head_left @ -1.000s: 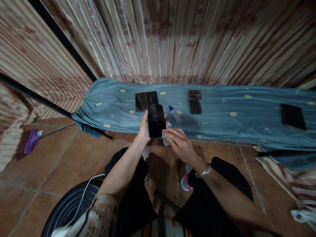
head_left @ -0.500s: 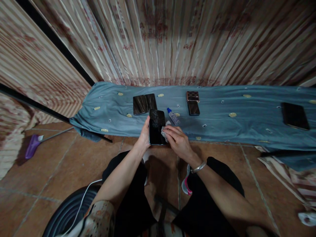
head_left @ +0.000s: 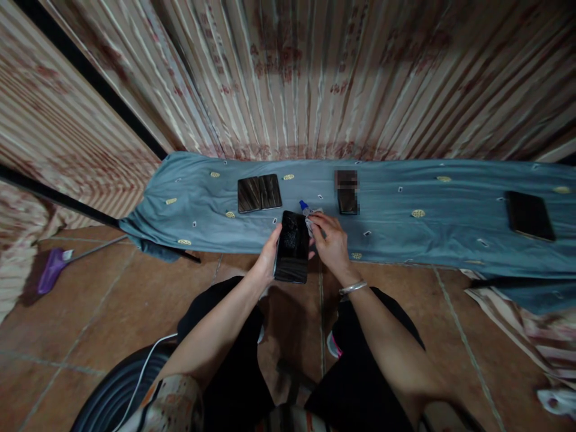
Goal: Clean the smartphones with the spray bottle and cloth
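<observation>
The left hand (head_left: 269, 255) wraps round the phone (head_left: 290, 255), probably steadying it screen-up at the blue cloth's (head_left: 391, 234) near edge. The right hand (head_left: 330, 239) pinches a pale wipe (head_left: 309, 227) by the phone's far-right corner, presumably for control.

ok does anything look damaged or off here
Yes, the phone in the left hand: pale, speckled marks spread over the upper part of its dark screen. They could be cracks or droplets; I can't tell which. A dark item on the cloth is partly pixelated, so its condition is unclear.
</observation>
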`<state>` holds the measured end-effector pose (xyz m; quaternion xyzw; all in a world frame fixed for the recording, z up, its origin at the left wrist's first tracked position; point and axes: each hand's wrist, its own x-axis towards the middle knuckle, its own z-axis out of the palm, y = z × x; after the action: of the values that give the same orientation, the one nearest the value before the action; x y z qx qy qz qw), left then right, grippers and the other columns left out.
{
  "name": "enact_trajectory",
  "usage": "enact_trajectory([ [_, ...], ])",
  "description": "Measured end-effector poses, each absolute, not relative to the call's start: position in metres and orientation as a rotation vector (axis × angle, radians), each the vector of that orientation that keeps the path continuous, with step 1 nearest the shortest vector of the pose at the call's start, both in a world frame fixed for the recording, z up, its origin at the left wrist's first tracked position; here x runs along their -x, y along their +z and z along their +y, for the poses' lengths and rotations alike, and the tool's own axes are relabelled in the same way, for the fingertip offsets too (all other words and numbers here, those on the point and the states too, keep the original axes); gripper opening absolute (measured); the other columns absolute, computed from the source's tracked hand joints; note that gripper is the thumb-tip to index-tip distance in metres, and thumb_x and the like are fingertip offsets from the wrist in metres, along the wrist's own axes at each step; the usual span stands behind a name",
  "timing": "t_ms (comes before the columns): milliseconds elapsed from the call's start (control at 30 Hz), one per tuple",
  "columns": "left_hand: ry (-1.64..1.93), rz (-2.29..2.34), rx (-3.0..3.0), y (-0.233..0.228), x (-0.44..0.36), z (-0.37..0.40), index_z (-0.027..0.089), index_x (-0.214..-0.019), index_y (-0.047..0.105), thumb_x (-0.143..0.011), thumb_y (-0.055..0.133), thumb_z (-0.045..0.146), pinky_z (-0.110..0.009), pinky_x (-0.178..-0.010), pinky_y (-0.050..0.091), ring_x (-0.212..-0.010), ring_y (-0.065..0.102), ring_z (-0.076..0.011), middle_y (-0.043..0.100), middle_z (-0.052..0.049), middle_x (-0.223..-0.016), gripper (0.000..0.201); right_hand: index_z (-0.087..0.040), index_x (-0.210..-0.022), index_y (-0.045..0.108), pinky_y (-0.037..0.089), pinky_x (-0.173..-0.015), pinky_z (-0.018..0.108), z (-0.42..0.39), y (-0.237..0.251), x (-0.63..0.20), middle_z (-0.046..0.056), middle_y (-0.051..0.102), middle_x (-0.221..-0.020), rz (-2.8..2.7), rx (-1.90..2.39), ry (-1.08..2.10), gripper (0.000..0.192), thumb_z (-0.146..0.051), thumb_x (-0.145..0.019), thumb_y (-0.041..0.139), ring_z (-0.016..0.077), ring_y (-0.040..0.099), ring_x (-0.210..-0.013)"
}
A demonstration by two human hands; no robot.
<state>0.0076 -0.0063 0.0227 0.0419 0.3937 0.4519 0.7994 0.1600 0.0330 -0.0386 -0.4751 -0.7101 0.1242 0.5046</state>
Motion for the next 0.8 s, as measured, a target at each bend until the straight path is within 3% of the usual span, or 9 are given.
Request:
enact_trajectory([
  [100, 0.934, 0.877, -0.090, 0.025, -0.010, -0.009, 0.007, -0.116, 0.068, -0.100, 0.038, 0.050, -0.046, -0.094, 0.056, -0.093, 0.074, -0.0269, 0.077, -0.017, -0.092, 0.055, -0.022, -0.108, 0.074, 0.052, -0.098, 0.044, 0.037, -0.039, -0.162, 0.010, 0.074, -0.116, -1.717, 1.169, 0.287, 0.030, -0.028, -0.099, 0.045, 0.0244, 0.065, -0.109],
  [333, 0.893, 0.973, -0.076, 0.020, -0.016, -0.012, 0.011, -0.101, 0.070, -0.100, 0.044, 0.044, -0.043, -0.083, 0.061, -0.071, 0.073, -0.0210, 0.076, -0.010, -0.078, 0.043, -0.019, -0.105, 0.073, 0.051, -0.098, 0.044, 0.030, -0.031, -0.155, 0.011, 0.073, -0.115, -1.780, 1.153, 0.256, 0.028, -0.020, -0.098, 0.045, 0.0243, 0.064, -0.106],
  [600, 0.881, 1.022, -0.084, 0.016, -0.023, -0.019, 0.013, -0.112, 0.069, -0.099, 0.047, 0.040, -0.042, -0.081, 0.062, -0.081, 0.075, -0.0236, 0.077, -0.011, -0.086, 0.037, -0.019, -0.105, 0.072, 0.050, -0.099, 0.041, 0.029, -0.024, -0.143, 0.010, 0.074, -0.114, -1.806, 1.079, 0.271, 0.029, -0.019, -0.098, 0.044, 0.0234, 0.064, -0.107],
  [800, 0.912, 0.989, -0.058, 0.016, -0.017, -0.015, 0.010, -0.111, 0.068, -0.099, 0.046, 0.041, -0.042, -0.079, 0.061, -0.065, 0.072, -0.0205, 0.076, -0.010, -0.077, 0.041, -0.019, -0.101, 0.074, 0.049, -0.100, 0.043, 0.031, -0.023, -0.147, 0.010, 0.075, -0.111, -1.777, 1.140, 0.366, 0.029, -0.022, -0.097, 0.045, 0.0246, 0.064, -0.106],
])
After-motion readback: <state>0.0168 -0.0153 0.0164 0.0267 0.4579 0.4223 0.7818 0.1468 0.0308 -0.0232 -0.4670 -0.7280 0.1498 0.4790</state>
